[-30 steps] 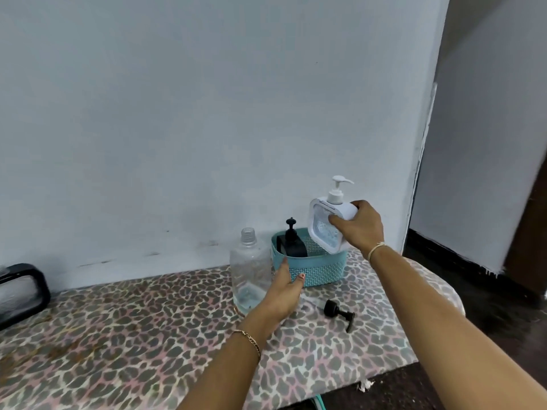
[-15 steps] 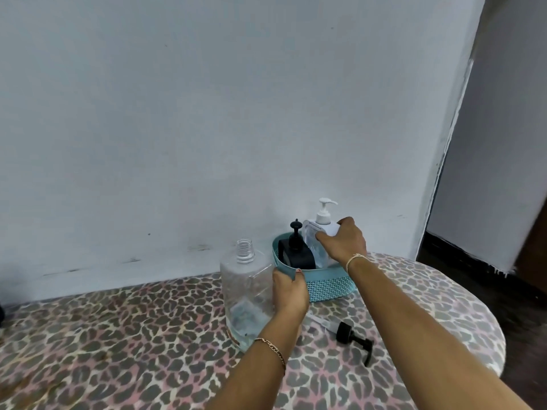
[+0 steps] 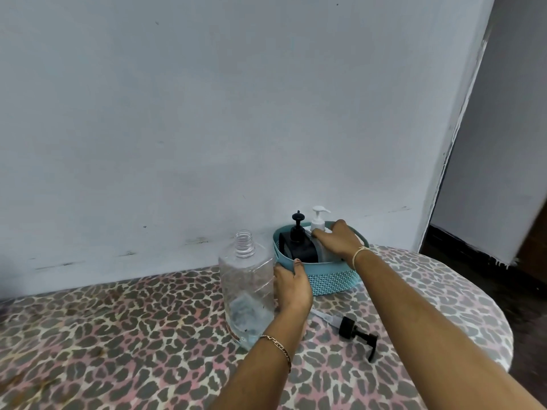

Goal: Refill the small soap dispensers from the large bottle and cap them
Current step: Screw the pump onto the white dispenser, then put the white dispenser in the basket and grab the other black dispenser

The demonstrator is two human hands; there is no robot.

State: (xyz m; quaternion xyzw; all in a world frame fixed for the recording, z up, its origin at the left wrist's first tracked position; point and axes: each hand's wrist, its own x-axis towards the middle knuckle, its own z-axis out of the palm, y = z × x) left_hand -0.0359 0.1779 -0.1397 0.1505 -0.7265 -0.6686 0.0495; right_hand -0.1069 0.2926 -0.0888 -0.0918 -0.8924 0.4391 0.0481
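A large clear bottle [image 3: 247, 291] stands uncapped on the leopard-print table, almost empty. Its black pump cap [image 3: 353, 331] lies on the table to the right. Behind them a teal basket [image 3: 331, 279] holds a black dispenser [image 3: 297, 244] and a white dispenser [image 3: 319, 223], both with pumps on. My left hand [image 3: 291, 287] grips the basket's near rim, beside the big bottle. My right hand [image 3: 337, 242] reaches into the basket and holds the white dispenser, whose body it mostly hides.
The table [image 3: 118, 335] stands against a pale wall [image 3: 207, 113]. Its rounded right edge drops to a dark floor [image 3: 527, 306]. A doorway opening lies at the far right.
My right hand has lowered the white dispenser from above the basket down into it. My left hand has moved from the table onto the basket's rim.
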